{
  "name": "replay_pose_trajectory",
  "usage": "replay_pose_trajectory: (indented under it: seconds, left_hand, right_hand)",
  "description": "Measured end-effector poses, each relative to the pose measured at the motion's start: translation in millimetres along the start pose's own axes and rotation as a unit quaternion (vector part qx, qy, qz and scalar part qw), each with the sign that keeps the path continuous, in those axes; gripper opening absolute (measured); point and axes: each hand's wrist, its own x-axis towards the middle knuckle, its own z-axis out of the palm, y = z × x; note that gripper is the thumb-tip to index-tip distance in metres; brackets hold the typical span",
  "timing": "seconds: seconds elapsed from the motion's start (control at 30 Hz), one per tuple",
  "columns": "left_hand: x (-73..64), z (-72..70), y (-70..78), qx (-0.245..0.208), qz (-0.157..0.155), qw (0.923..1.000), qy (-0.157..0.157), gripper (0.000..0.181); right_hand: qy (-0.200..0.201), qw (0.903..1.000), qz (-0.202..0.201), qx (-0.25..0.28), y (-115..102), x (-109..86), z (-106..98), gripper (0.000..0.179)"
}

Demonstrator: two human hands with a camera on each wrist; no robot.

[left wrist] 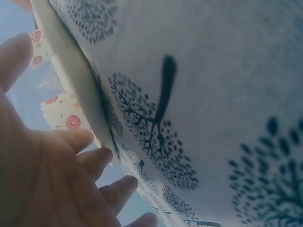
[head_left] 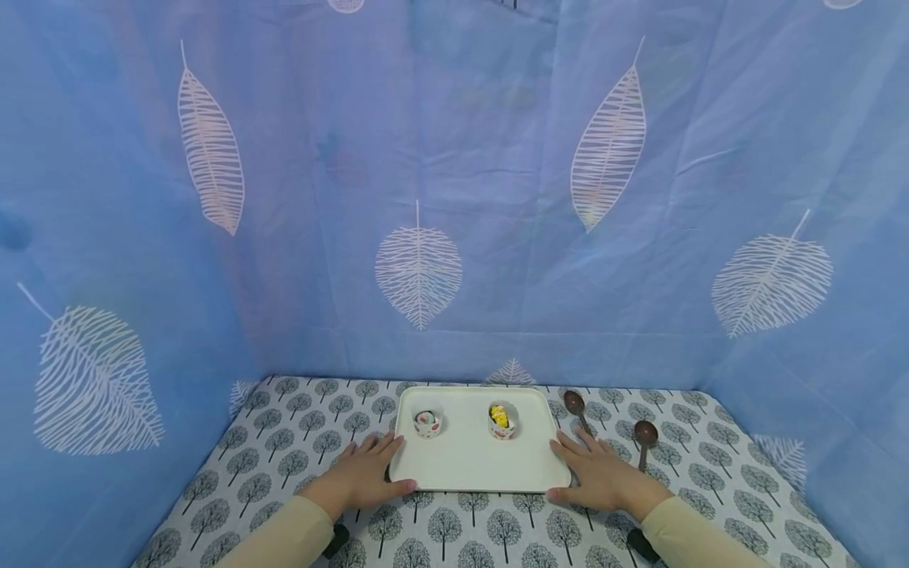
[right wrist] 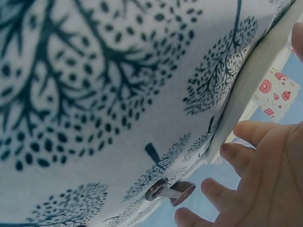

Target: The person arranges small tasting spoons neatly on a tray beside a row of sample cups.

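Observation:
A white rectangular tray (head_left: 461,465) lies on the table. My left hand (head_left: 365,473) is at its left edge and my right hand (head_left: 596,477) at its right edge, both with spread, extended fingers. In the wrist views, fingertips of the left hand (left wrist: 57,175) and right hand (right wrist: 265,175) are at the tray's rim. Two paper cups with red prints stand on the tray. The left cup (head_left: 428,427) holds something pale with green and pink; the right cup (head_left: 502,431) holds yellow pieces. Neither hand grips a cup.
Two dark brown spoons, one (head_left: 574,403) by the tray's right back corner and another (head_left: 645,434) farther right, lie beyond my right hand. A tree-print cloth (head_left: 443,528) covers the table. Blue curtains (head_left: 490,276) with white leaf prints hang behind and at both sides.

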Motion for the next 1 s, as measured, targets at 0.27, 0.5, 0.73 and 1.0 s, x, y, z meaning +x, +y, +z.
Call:
replay_pose_trajectory:
  seconds: [0.27, 0.5, 0.73, 1.0]
  left_hand:
    - [3.5, 0.4, -5.0, 0.009, 0.015, 0.9998, 0.011, 0.089]
    - [3.3, -4.6, -3.6, 0.005, 0.03, 0.9993, 0.02, 0.085]
    - [2.1, -5.8, -3.0, -0.002, 0.034, 0.9993, 0.018, 0.086]
    - [7.9, -3.5, -7.2, -0.01, 0.03, 0.9993, 0.018, 0.093]
  right_hand:
    - [-0.007, 1.0, 0.003, -0.001, 2.6, 3.7, -2.0, 0.09]
    - [-0.013, 0.9998, 0.01, 0.011, 2.7, 6.5, -3.3, 0.091]
    - [-0.007, 0.9998, 0.004, 0.017, 1.4, 6.7, -3.7, 0.092]
    - [-0.01, 0.9995, 0.011, 0.027, 1.1, 7.5, -4.9, 0.095]
